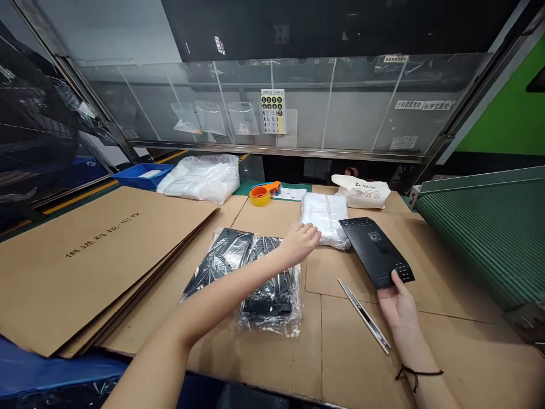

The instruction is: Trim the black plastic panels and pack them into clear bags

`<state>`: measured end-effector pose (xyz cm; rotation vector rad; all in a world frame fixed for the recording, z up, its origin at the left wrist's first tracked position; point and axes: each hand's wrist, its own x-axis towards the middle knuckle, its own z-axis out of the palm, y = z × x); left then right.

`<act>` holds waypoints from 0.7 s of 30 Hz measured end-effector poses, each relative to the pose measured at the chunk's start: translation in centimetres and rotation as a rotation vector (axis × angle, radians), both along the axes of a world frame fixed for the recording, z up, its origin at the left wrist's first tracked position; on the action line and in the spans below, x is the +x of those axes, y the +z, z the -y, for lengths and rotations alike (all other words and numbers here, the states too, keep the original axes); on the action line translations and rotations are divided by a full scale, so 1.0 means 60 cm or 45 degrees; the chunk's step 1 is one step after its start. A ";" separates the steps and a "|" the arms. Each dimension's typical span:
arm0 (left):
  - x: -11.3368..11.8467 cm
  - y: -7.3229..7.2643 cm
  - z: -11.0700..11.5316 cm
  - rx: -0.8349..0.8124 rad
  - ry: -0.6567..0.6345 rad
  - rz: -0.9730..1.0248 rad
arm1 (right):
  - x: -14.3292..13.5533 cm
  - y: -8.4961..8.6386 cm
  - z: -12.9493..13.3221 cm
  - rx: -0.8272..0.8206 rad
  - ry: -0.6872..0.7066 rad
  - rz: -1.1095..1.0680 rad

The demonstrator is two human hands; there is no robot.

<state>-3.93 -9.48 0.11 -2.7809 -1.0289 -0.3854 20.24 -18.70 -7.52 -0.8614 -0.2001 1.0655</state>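
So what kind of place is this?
Probably a factory packing station: there's a green conveyor belt on the right, a cardboard stack on the left, and bagged black parts between them.

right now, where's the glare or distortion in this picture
Head view: glare streaks the bagged black parts; a bright reflection sits on the dark upper panel; side posts splay outward, likely lens distortion; the far left is dim; the cutter looks in focus
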 end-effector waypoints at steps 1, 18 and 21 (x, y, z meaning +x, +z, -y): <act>0.008 -0.012 -0.016 0.013 0.009 -0.036 | 0.001 0.001 0.002 -0.001 -0.009 -0.023; 0.049 0.002 -0.109 -0.106 0.102 -0.237 | 0.011 0.004 0.009 0.007 -0.099 -0.018; 0.053 -0.005 -0.107 -0.161 0.077 -0.214 | 0.012 -0.001 0.011 0.001 -0.110 0.113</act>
